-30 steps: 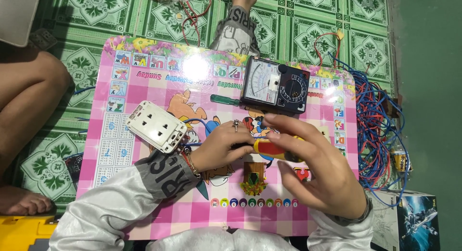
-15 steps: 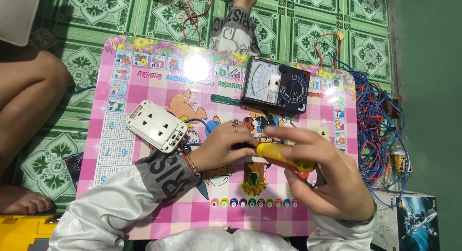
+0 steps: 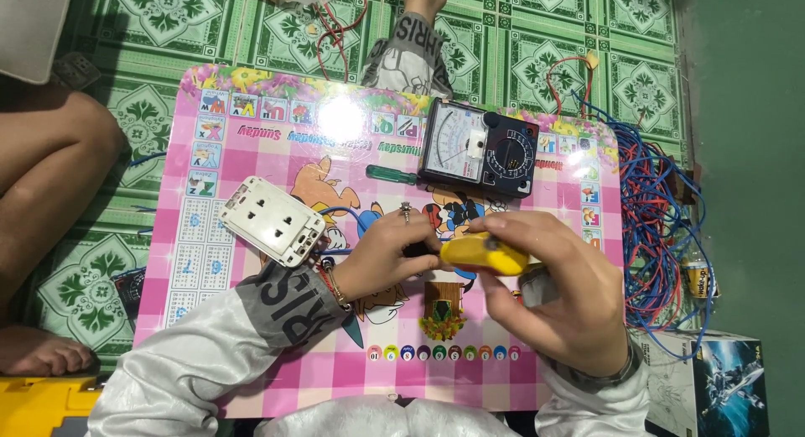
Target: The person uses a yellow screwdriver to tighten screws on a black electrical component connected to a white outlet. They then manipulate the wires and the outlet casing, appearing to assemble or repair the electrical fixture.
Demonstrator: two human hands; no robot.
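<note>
Low over the middle of the pink checkered board [image 3: 251, 378], both hands meeting. Right hand [image 3: 558, 307] wrapped around a yellow tool handle [image 3: 485, 255], fingers curled over the top and thumb underneath, handle lying nearly level and pointing left. Left hand [image 3: 390, 252] narrowed to a pinch around something small and dark just at the handle's left end; too hidden by the fingers to tell what. Ring on one left finger, bracelet at the wrist.

Likely light and stiff, that handle: hard plastic, smooth, somewhat slippery, best taken around its thick middle as now, with the thumb braced below to stop it rolling. Small part in the left pinch probably fiddly and easy to drop; fingertip grip only.

Left of the hands, a white double wall socket [image 3: 272, 220] lying tilted on the surface, blue wires running from under it. Beyond the hands, a black meter with a dial [image 3: 479, 148], and a green screwdriver [image 3: 392, 175] just beside its left edge. Off the board's right side, a tangle of blue and red wires [image 3: 658, 227] on the green patterned floor [image 3: 168, 18]. Another person's bare leg [image 3: 42, 185] at far left.
</note>
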